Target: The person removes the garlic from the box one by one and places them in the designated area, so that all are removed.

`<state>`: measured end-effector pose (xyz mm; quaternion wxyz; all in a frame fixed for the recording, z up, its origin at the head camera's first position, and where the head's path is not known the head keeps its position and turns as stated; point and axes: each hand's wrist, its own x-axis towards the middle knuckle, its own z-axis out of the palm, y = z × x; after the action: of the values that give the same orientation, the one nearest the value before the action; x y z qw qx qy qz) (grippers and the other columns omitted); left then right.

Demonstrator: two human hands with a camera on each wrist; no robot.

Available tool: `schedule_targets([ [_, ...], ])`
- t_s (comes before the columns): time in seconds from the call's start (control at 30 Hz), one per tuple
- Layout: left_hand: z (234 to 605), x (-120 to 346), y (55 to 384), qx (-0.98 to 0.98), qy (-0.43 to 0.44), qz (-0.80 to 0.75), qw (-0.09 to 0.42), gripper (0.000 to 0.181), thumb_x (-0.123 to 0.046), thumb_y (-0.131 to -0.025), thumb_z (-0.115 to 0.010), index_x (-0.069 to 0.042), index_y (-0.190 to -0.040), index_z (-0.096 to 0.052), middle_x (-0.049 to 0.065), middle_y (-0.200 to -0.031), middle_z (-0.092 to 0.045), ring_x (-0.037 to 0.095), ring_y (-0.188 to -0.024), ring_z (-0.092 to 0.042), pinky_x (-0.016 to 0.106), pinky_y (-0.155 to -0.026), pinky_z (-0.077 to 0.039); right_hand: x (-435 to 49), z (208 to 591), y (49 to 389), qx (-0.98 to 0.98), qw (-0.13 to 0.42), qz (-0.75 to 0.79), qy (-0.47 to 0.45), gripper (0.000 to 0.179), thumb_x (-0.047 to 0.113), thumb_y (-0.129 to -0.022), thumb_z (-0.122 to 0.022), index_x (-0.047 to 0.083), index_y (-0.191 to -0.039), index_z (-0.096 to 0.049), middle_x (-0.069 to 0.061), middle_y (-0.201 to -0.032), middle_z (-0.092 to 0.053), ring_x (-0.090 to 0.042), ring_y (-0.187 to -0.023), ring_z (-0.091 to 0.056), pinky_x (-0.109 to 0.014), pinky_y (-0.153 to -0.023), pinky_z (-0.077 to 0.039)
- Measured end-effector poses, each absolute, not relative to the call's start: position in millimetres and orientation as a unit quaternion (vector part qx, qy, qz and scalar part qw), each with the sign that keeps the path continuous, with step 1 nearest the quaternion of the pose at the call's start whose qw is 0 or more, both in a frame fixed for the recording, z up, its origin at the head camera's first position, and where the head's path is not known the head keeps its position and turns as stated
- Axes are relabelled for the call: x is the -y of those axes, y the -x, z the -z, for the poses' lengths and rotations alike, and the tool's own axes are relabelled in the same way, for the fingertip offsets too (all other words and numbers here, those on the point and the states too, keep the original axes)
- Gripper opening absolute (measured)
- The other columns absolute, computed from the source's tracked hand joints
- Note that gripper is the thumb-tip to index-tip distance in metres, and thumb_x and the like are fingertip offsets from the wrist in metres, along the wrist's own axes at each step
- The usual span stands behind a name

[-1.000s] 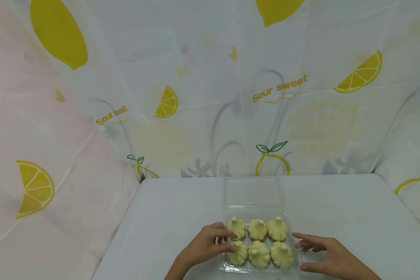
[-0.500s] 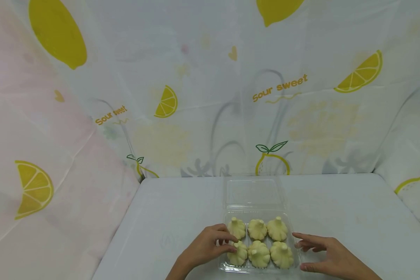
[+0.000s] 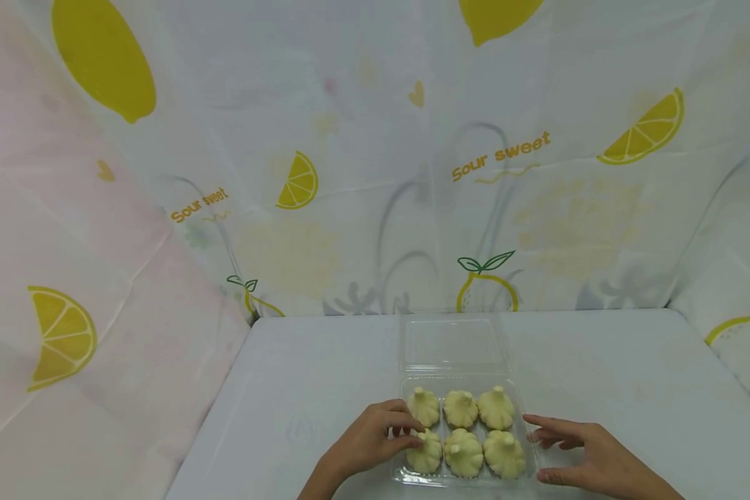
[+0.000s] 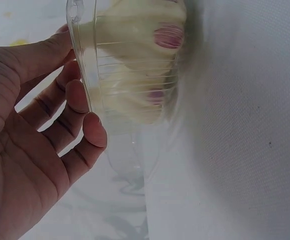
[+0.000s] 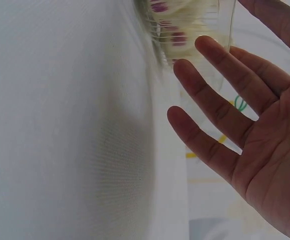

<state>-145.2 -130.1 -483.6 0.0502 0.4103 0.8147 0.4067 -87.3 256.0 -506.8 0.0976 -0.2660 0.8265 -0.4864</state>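
Lemon-printed cloth (image 3: 362,111) hangs behind the white table (image 3: 287,417) with an open clear box (image 3: 434,480).
Six garlic-like pieces (image 3: 464,455) lie in it, in two rows. Both hands are apart: the left hand (image 3: 371,436) bends fingers at the front-left piece (image 3: 428,460), whether pinching I cannot tell; the right hand (image 3: 578,453) has its fingers extended just beside the box's right edge.

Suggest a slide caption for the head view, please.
Six garlic bulbs in an open clear box, left hand partly over it, right hand beside.

The left hand (image 3: 369,439) points toward two o'clock, fingers bent; the right hand (image 3: 592,450) points toward ten, fingers spread.
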Motion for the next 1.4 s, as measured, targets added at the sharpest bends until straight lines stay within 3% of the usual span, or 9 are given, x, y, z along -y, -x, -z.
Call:
schedule_targets([
  [0.5, 483, 137, 149, -0.784, -0.434, -0.443, 0.023, 0.01, -0.019, -0.092, -0.072, -0.014, -0.1, -0.073, -0.008, -0.081, -0.062, -0.002, -0.071, -0.051, 0.018, -0.055, -0.048, -256, 508, 87, -0.824, 0.102, 0.489, 0.269, 0.062, 0.017, -0.092, -0.072, 0.007, -0.147, -0.046, -0.006, -0.118, -0.068, -0.008, -0.099, -0.064, -0.028, -0.072, -0.055],
  [0.83, 480, 145, 153, -0.762, -0.424, -0.489, -0.014, 0.015, -0.007, -0.089, -0.074, -0.012, -0.103, -0.072, -0.002, -0.08, -0.062, 0.003, -0.073, -0.054, 0.023, -0.057, -0.051, -256, 507, 89, -0.823, 0.088, 0.486, 0.281, 0.063, 0.014, -0.09, -0.074, 0.008, -0.146, -0.047, -0.006, -0.117, -0.068, -0.009, -0.098, -0.065, -0.028, -0.071, -0.055],
  [1.07, 455, 150, 149, -0.745, -0.436, -0.505, -0.015, 0.015, 0.004, -0.087, -0.072, -0.002, -0.101, -0.07, 0.005, -0.078, -0.061, 0.006, -0.072, -0.054, 0.025, -0.057, -0.051, -256, 508, 90, -0.826, 0.082, 0.481, 0.281, 0.062, 0.017, -0.089, -0.075, 0.009, -0.145, -0.049, -0.005, -0.115, -0.069, -0.01, -0.097, -0.066, -0.028, -0.071, -0.055],
  [1.4, 438, 158, 143, -0.749, -0.407, -0.522, -0.029, 0.014, 0.006, -0.087, -0.07, -0.004, -0.098, -0.069, 0.004, -0.078, -0.06, 0.008, -0.071, -0.054, 0.025, -0.058, -0.05, -258, 511, 90, -0.827, 0.074, 0.475, 0.292, 0.064, 0.013, -0.088, -0.075, 0.011, -0.146, -0.048, -0.005, -0.115, -0.069, -0.009, -0.097, -0.066, -0.028, -0.069, -0.055],
])
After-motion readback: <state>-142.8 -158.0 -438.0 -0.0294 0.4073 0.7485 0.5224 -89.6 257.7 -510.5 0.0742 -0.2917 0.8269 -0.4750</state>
